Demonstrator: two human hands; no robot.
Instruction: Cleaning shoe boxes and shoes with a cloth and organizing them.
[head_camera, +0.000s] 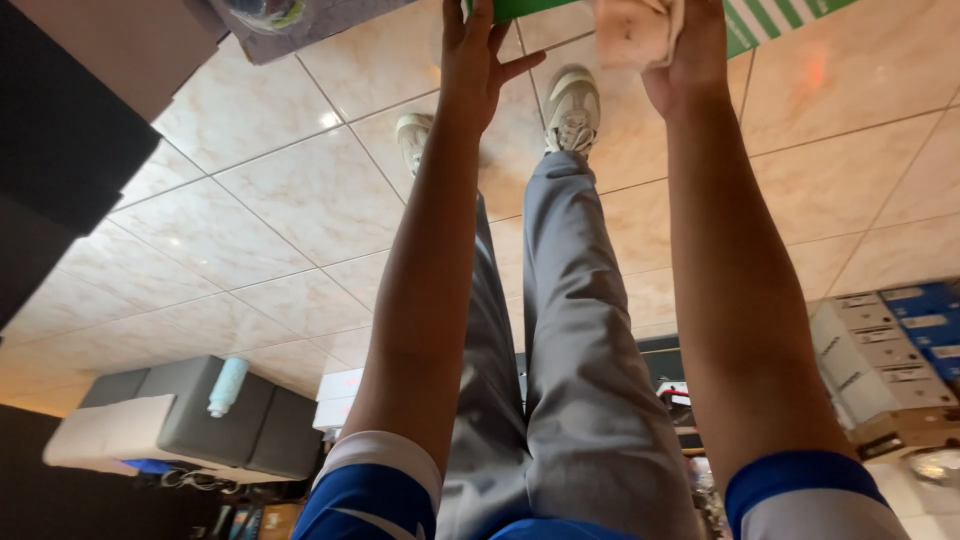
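Observation:
Both my arms reach forward over my grey-trousered legs (570, 330) and pale sneakers (572, 108). My left hand (478, 55) has its fingers spread and rests against the edge of a green box (535, 8) at the top of the view. My right hand (692, 50) grips a crumpled pale cloth (632, 35) and presses it on the green-and-white striped face of the box (775, 22). Most of the box is cut off by the frame.
Glossy beige floor tiles (270, 200) lie underneath. Grey cases (200, 420) with a light blue bottle (227, 385) sit lower left beside white boxes (110, 430). Stacked white and blue cartons (890, 350) stand at the right. Dark furniture (60, 150) fills the left edge.

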